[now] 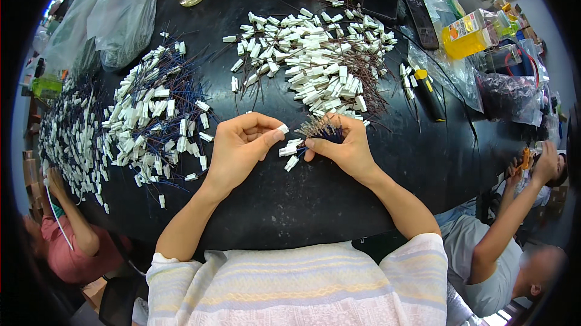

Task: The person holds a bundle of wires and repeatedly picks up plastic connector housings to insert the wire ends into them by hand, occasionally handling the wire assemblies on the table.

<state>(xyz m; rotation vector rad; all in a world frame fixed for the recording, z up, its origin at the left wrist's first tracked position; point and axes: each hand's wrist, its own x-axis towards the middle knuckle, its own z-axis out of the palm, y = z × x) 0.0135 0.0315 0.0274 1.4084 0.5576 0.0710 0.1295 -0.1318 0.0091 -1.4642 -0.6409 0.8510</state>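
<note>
Left hand (238, 147): at nine o'clock from the centre of the view; thumb and forefinger come narrowly together and hold one small white connector (282, 128).
Right hand (348, 147): at three o'clock from the same centre; it is closed around a bundle of thin dark wires (328, 130), whose pale tips fan toward eleven o'clock.
Loose-looking white connectors (292, 162): just beside the right thumb, toward seven o'clock; I cannot tell if they are joined to held wires.
Brown-wire pile (321, 54): on the black table (266, 217), between twelve and one o'clock.
Blue-wire pile (157, 108): between nine and ten o'clock, also with white connectors.
Cutter (430, 96): black and yellow, between two and three o'clock.
Yellow bottle (465, 34): at two o'clock, lying tilted.
Co-workers: one in red (78, 250) at eight o'clock, one in grey (490, 271) at four.
</note>
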